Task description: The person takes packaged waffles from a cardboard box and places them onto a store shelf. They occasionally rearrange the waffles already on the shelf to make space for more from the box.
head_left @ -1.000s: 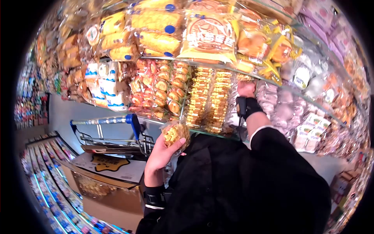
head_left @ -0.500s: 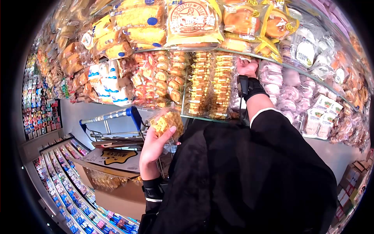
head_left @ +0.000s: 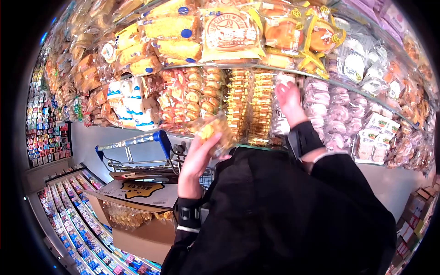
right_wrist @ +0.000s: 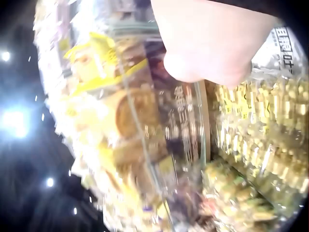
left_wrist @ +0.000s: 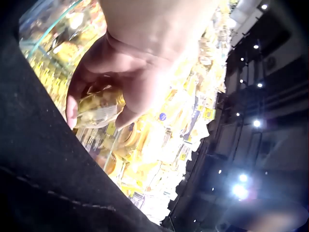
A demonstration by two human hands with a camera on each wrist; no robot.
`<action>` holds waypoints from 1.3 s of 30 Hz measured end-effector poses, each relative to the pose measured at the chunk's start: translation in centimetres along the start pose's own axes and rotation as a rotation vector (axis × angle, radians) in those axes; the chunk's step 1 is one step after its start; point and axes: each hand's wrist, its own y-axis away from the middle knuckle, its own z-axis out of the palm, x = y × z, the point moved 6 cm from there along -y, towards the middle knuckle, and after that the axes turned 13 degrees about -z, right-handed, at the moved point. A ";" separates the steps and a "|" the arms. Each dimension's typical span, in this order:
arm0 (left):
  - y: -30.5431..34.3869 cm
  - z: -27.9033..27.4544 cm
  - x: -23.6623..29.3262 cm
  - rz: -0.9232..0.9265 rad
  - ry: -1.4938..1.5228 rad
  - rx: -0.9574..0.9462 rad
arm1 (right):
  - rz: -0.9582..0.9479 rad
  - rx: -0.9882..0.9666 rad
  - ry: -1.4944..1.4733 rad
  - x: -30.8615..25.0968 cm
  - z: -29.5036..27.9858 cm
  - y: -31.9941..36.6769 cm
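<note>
A clear plastic packet of yellow snack pieces (head_left: 214, 129) is grasped between the thumb and fingers of the left hand (head_left: 198, 156), in front of the lower shelf and near the blue-handled metal shopping cart (head_left: 130, 141). The right hand (head_left: 289, 98) is held at the white packet with dark lettering (head_left: 280, 120), beside the rows of shiny gold-wrapped snacks (head_left: 262, 110); whether anything is gripped by it cannot be told.
</note>
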 end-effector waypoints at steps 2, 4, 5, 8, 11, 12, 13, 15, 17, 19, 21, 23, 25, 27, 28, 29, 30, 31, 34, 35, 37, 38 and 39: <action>-2.4 1.3 -0.1 -0.028 0.042 -0.084 | -0.161 -0.406 0.367 -2.4 1.6 6.0; -5.2 2.7 -0.7 -0.027 0.005 -0.075 | -0.452 -0.905 0.796 -4.8 4.0 12.0; -6.8 3.3 -1.4 -0.066 -0.017 -0.106 | -0.463 -1.125 0.864 -6.2 5.3 15.4; -12.7 4.6 -5.0 -0.089 0.039 -0.046 | -0.764 -1.328 1.144 -7.0 6.1 19.3; -13.2 8.9 -4.4 -0.131 -0.071 -0.188 | -0.787 -1.050 1.226 -6.2 4.4 16.3; -13.9 9.4 -4.7 -0.103 -0.060 -0.219 | -0.554 -0.859 1.290 -7.0 3.9 15.3; -13.8 10.2 -5.0 -0.190 -0.053 -0.290 | -0.747 -0.828 1.324 -7.2 2.8 13.8; -13.7 11.0 -4.9 -0.201 -0.044 -0.314 | -0.681 -0.704 1.281 -8.4 1.3 11.7; -14.2 10.4 -4.9 -0.207 -0.031 -0.262 | -0.706 -0.649 1.157 -8.7 -1.7 8.1; -15.5 9.2 -5.2 -0.131 -0.149 -0.249 | -0.782 -0.642 1.132 -9.6 -1.4 7.7; -16.9 8.5 -5.8 -0.158 -0.131 -0.231 | -0.900 -0.794 1.631 -10.7 1.3 9.6; -18.2 9.1 -5.7 -0.211 -0.101 -0.248 | -1.047 -0.930 1.702 -9.5 2.2 8.9; -19.5 10.4 -5.7 -0.294 0.066 -0.301 | -1.264 -1.025 1.807 -8.4 3.7 9.5; -22.0 11.7 -6.8 -0.384 0.215 -0.403 | -1.247 -0.965 2.080 -7.1 4.0 7.8; -23.5 12.2 -7.7 -0.380 0.224 -0.407 | -1.207 -0.883 2.348 -6.3 3.8 6.3; -24.9 12.8 -8.2 -0.330 0.217 -0.418 | -1.164 -0.857 2.522 -5.7 3.7 5.1; -25.2 13.3 -7.7 -0.277 0.213 -0.427 | -1.175 -0.871 2.529 -5.1 3.7 4.7; -25.3 13.8 -7.7 -0.325 0.192 -0.444 | -1.094 -0.791 2.562 -4.8 3.8 3.8; -26.1 13.6 -7.4 -0.232 0.211 -0.302 | -1.062 -0.720 2.691 -4.2 5.0 2.1; -26.6 13.6 -7.3 -0.230 0.220 -0.304 | -0.926 -0.735 2.597 -4.2 4.8 1.5; -29.1 13.0 -8.4 -0.152 0.245 -0.197 | -0.807 -0.705 2.496 -4.2 4.4 0.7; -30.7 13.2 -9.8 -0.160 0.256 -0.201 | -0.798 -0.710 2.508 -3.9 4.2 0.4; -33.7 12.7 -11.2 -0.043 0.154 -0.074 | -0.788 -0.691 2.494 -3.8 4.2 -0.3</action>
